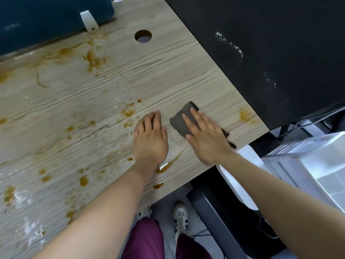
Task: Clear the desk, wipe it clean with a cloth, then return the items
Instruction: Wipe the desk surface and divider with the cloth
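Observation:
A light wood-grain desk (93,94) fills the view, marked with brown liquid stains (91,58) and white powder patches (29,228). My right hand (205,139) presses flat, fingers straight, on a dark grey cloth (179,120) near the desk's right edge. My left hand (150,141) rests flat on the bare desk just left of the cloth, fingers straight. A brown streak (168,165) lies beside my left wrist. Another brown stain (245,115) sits near the right corner.
A round cable hole (143,36) is at the back. A blue partition (46,21) with a white bracket (88,21) borders the far edge. A black desk (270,53) adjoins on the right. White plastic drawers (308,165) stand below right.

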A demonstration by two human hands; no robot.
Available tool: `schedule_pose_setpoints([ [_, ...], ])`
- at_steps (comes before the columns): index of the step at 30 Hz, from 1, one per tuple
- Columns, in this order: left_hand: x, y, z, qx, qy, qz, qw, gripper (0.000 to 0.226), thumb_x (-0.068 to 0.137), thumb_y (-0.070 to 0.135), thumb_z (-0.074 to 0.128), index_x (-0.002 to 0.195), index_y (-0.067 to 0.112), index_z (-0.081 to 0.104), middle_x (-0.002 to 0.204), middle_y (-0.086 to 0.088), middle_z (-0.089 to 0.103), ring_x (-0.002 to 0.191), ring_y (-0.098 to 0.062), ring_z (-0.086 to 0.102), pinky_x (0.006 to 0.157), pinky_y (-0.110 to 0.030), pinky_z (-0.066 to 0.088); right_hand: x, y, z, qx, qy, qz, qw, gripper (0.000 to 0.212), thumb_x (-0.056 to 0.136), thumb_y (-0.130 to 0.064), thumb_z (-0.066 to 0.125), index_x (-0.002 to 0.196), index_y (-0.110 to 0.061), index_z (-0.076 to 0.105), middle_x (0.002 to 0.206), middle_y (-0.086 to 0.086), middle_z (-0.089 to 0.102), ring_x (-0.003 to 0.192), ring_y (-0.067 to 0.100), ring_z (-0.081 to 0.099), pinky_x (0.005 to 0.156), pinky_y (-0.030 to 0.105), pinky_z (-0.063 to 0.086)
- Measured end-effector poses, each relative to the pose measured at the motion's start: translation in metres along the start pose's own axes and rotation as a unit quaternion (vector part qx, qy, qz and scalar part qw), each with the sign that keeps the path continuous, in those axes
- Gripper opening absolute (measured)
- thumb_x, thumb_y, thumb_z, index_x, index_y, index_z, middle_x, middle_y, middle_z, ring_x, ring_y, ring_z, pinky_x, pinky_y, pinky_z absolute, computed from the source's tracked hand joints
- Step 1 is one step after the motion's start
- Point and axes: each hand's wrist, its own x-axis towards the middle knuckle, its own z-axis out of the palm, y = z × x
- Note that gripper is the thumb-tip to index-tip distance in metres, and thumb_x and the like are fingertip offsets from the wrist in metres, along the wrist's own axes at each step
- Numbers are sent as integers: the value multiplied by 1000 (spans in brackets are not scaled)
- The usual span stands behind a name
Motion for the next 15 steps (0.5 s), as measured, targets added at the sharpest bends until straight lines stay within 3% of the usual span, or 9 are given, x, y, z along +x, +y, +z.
schedule_pose_setpoints([
  [4, -1, 1, 1, 3, -4, -6, 1000, 52, 101, 34, 20, 150, 15, 17, 148, -7, 30, 136, -26, 23, 115, -38, 13, 50, 36, -26, -3, 6, 89, 996, 59, 102, -41, 20, 150, -29, -11, 157, -1, -21, 145, 17, -16, 116, 38, -5],
  [8, -1, 1, 1, 3, -2, -8, 1000, 52, 101, 35, 21, 150, 15, 17, 148, -7, 30, 136, -26, 23, 115, -38, 13, 54, 24, -27, -7, 18, 135, 991, 59, 102, -40, 18, 150, -26, -14, 156, 2, -24, 144, 19, -19, 116, 39, -7],
  [11, -1, 2, 0, 4, 8, 2, 1000, 51, 101, 33, 25, 148, 14, 22, 146, -9, 34, 134, -28, 27, 113, -40, 17, 18, -16, -3, -2, 35, 69, 997, 60, 102, -40, 19, 149, -27, -16, 155, 2, -26, 143, 18, -21, 114, 37, -10],
  [15, -1, 2, -1, -1, -1, 3, 1000, 52, 100, 30, 28, 149, 14, 21, 147, -8, 32, 135, -27, 25, 114, -39, 16, -6, -31, 7, 24, -6, -25, 999, 57, 103, -41, 21, 149, -35, -13, 156, -6, -25, 143, 11, -21, 110, 30, -15],
])
